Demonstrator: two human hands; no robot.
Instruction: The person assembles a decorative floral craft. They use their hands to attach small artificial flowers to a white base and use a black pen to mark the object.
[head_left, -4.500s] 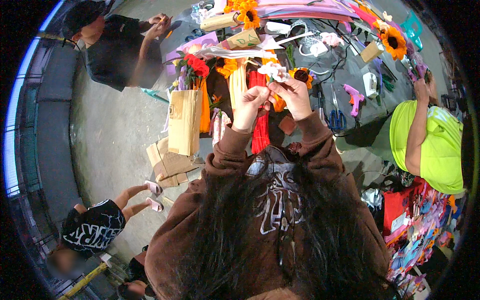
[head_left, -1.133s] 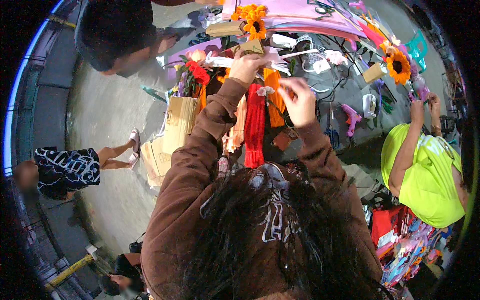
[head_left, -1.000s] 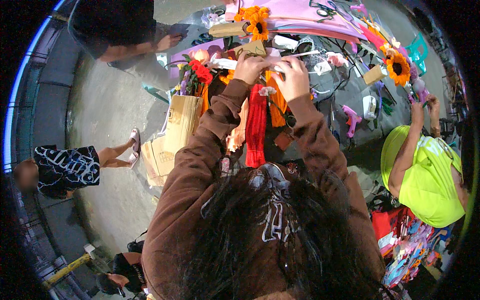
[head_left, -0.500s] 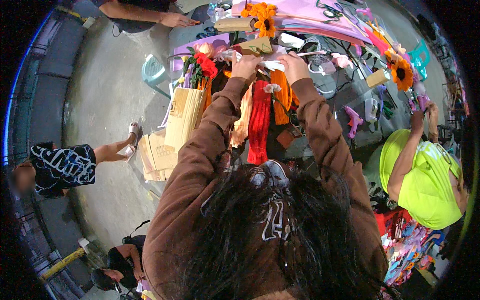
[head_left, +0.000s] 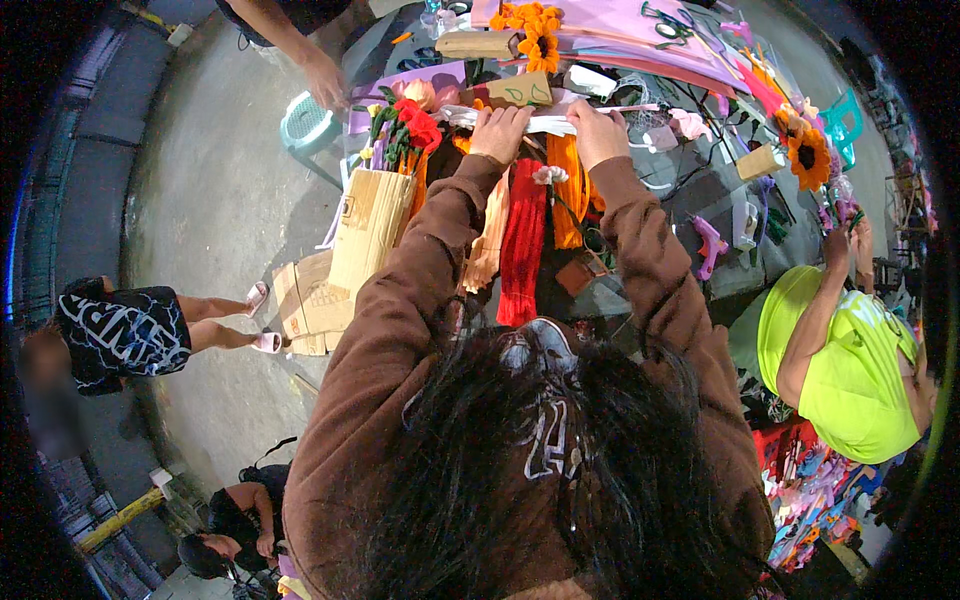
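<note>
My left hand [head_left: 500, 133] and my right hand [head_left: 598, 133] are closed on a bundle of long white fuzzy stems [head_left: 550, 122], stretched sideways below a cardboard piece with green drawing [head_left: 505, 93]. Beneath my hands lie bundles of peach stems [head_left: 485, 245], red stems [head_left: 519, 250] and orange stems [head_left: 565, 195]. A small pale flower [head_left: 550, 175] lies on the red and orange ones. To my left, red flowers [head_left: 422, 128] and pale pink flowers stand at an upright-looking cardboard piece [head_left: 365, 230].
A pink glue gun [head_left: 708, 245], sunflowers [head_left: 805, 155], scissors [head_left: 668, 28] and pink sheets [head_left: 610, 25] share the table. Co-workers are at the top left [head_left: 320, 75], left [head_left: 125, 330], lower left [head_left: 245, 520] and right [head_left: 830, 360]. A teal stool [head_left: 305, 130] stands left of the table.
The pale flower I held earlier now lies down; both hands moved up and closed on the white bundle. The top-left co-worker's arm swung down toward the stool.
</note>
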